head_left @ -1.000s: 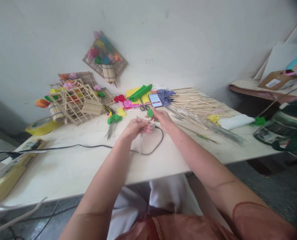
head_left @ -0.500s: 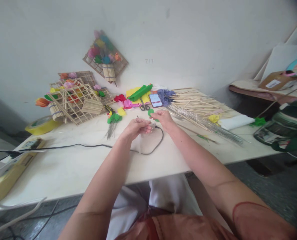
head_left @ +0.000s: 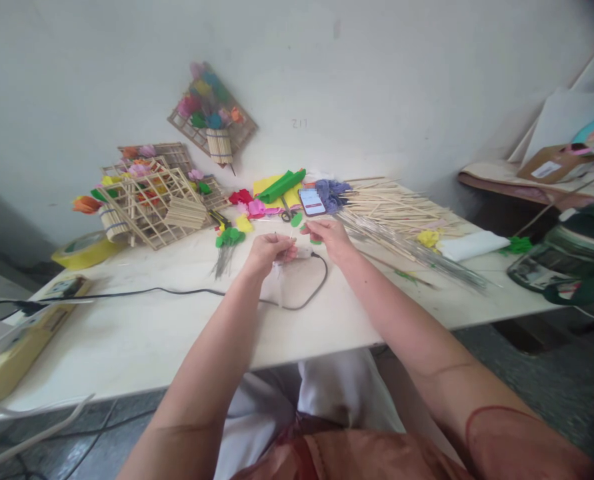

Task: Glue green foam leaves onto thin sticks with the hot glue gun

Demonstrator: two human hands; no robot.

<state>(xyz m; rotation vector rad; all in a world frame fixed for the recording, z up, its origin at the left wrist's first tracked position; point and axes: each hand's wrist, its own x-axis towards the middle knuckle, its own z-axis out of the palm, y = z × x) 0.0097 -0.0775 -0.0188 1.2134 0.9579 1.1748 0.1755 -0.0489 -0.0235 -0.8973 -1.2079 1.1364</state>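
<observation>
My left hand (head_left: 271, 255) is pinched around a thin stem, with a small round green paper piece (head_left: 297, 219) at its upper end. Close by on the right, my right hand (head_left: 331, 240) has thumb and forefinger together, a bit of green at the fingertips. More green shows just under that hand. Below my hands, a black cord (head_left: 321, 287) loops to a whitish object (head_left: 304, 253), mostly hidden behind the left fingers. Left of my hands lie green-topped wire stems (head_left: 224, 260) and green paper pieces (head_left: 233, 236).
Scissors (head_left: 291, 216), a phone (head_left: 311, 202) and a green paper roll (head_left: 281, 187) lie at the back. Wooden sticks (head_left: 391, 207) and wires (head_left: 441, 263) spread rightward. Lattice frames with paper flowers (head_left: 151, 200), yellow tape (head_left: 87, 251) and a power strip (head_left: 37, 333) occupy the left.
The green round piece, earlier at my right fingertips, now stands on the stem from my left hand. My right fingers have drawn slightly away from it to the right.
</observation>
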